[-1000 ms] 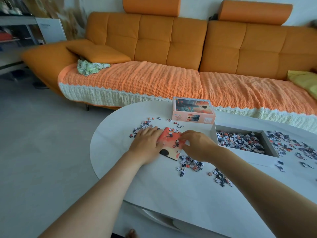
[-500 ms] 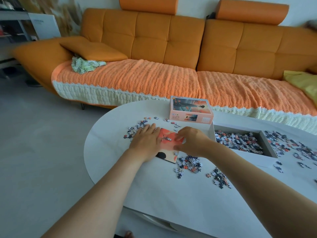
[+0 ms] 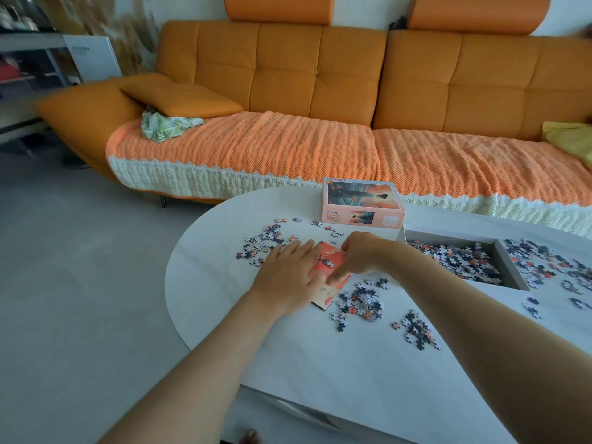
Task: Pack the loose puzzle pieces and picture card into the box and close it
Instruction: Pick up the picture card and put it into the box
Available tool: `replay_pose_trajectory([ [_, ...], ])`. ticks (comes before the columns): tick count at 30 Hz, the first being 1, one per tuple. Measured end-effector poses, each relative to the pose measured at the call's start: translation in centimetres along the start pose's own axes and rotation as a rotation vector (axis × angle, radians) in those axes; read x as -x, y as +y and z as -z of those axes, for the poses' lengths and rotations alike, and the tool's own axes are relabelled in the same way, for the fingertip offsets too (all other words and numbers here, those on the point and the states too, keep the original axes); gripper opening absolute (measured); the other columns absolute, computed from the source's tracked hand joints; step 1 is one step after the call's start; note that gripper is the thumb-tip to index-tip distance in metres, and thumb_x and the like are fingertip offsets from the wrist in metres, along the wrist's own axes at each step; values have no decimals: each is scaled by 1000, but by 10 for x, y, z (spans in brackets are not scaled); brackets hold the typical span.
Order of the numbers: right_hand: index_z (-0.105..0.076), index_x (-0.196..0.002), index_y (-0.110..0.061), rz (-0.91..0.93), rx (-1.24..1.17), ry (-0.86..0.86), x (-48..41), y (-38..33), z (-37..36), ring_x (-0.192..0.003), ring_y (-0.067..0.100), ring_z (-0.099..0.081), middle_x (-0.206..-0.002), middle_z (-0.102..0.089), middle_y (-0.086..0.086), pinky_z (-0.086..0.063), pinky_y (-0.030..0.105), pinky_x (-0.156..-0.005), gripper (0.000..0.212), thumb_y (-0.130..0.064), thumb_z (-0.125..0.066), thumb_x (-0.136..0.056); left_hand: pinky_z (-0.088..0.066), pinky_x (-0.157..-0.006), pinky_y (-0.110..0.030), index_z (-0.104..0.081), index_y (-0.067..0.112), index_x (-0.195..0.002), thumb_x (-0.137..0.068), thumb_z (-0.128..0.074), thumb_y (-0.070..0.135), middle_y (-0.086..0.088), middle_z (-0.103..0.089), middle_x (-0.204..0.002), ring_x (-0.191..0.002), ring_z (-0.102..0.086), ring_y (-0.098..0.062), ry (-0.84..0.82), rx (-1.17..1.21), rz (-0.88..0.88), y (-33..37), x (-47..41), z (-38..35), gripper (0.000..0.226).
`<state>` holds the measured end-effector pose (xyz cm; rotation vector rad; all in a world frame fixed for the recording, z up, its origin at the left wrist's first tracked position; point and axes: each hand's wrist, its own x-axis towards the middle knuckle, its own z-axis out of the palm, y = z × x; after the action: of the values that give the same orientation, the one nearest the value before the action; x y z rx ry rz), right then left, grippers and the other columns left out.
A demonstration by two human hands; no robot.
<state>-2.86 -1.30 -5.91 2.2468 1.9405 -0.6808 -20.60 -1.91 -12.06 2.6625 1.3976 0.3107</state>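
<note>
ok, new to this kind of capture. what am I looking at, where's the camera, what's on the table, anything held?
There is no machine here: a person works with two bare hands. Every picture comes from one wide-angle camera worn on the head, looking forward and down, so the arms reach in from the bottom. The left hand lies flat, fingers straight, on the picture card. The right hand curls its fingers at the card's right edge and seems to grip it. On the white table lie loose puzzle pieces in several heaps. To the right sits the open box, part filled with pieces. Behind the hands stands what is probably its pink lid. An orange sofa is beyond.
</note>
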Motion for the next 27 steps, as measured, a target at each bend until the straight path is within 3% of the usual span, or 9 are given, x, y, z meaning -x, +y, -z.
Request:
replay_pose_trajectory([
  [4, -63, -107, -17, -15, -44, -7, -2, 3, -1, -88, 23, -60, -97, -63, -2, -50, 39, -86, 95, -68, -82, -30, -1, -120, -47, -12, 29, -155, -94, -25, 67, 5, -2, -163, -150, 0, -17, -118, -32, -72, 11, 5, -1, 73],
  [7, -62, -109, -12, -34, -103, -4, 1, 4, 0, -93, 25, -60, -103, -63, 2, -49, 36, -83, 80, -58, -86, -48, 0, -121, -44, -17, 31, -154, -97, -31, 58, 8, -2, -163, -150, -1, -14, -75, 25, -56, 9, 2, -7, 64],
  [11, -64, -109, -7, -30, -224, 13, 3, 8, 3, -84, 21, -61, -102, -68, 10, -50, 31, -75, 61, -41, -86, -63, -17, -118, -35, -41, 29, -146, -96, -51, 35, 9, -21, -160, -143, -23, -15, 66, 203, -70, 10, 4, -3, 51],
  [13, -60, -120, -6, -29, -347, -3, 9, 9, 3, -73, 21, -55, -95, -66, 12, -46, 29, -65, 58, -26, -84, -71, -30, -109, -29, -51, 29, -138, -93, -57, 29, 15, -31, -155, -135, -35, -11, 118, 293, -51, 12, 7, 0, 45],
  [15, -54, -127, -8, -19, -440, 10, 15, 10, 1, -76, 23, -57, -103, -63, 13, -48, 31, -66, 57, -14, -78, -76, -39, -99, -25, -60, 30, -127, -92, -60, 29, 20, -39, -148, -127, -44, -8, 165, 345, -33, 11, 9, 1, 35],
  [18, -67, -108, -8, 21, -482, 110, 22, 12, 1, -68, 23, -53, -91, -65, 13, -46, 32, -59, 26, -2, -56, -85, -45, -92, -24, -66, 31, -116, -89, -62, 28, 21, -47, -141, -122, -49, -4, 231, 360, -34, 14, 13, 3, 27],
  [22, -65, -94, -16, 59, -630, 289, 37, 18, 11, -56, 18, -49, -69, -57, 3, -37, 23, -48, 33, 1, -38, -88, -49, -80, -23, -69, 24, -94, -91, -60, 30, 20, -54, -130, -108, -57, -5, 355, 365, -94, 21, 14, 8, 11],
  [24, -64, -94, -18, 75, -688, 377, 48, 24, 18, -61, 18, -52, -71, -58, 1, -39, 24, -49, 34, 1, -38, -87, -44, -86, -20, -65, 24, -98, -93, -57, 27, 16, -53, -129, -114, -52, -4, 377, 421, -83, 25, 12, 11, 10],
  [27, -64, -88, -25, 124, -751, 499, 62, 35, 26, -71, 19, -59, -81, -65, 0, -49, 30, -56, 35, 0, -41, -85, -31, -98, -13, -56, 22, -119, -97, -52, 24, 14, -47, -132, -127, -40, -1, 417, 479, 2, 33, 8, 19, 23],
])
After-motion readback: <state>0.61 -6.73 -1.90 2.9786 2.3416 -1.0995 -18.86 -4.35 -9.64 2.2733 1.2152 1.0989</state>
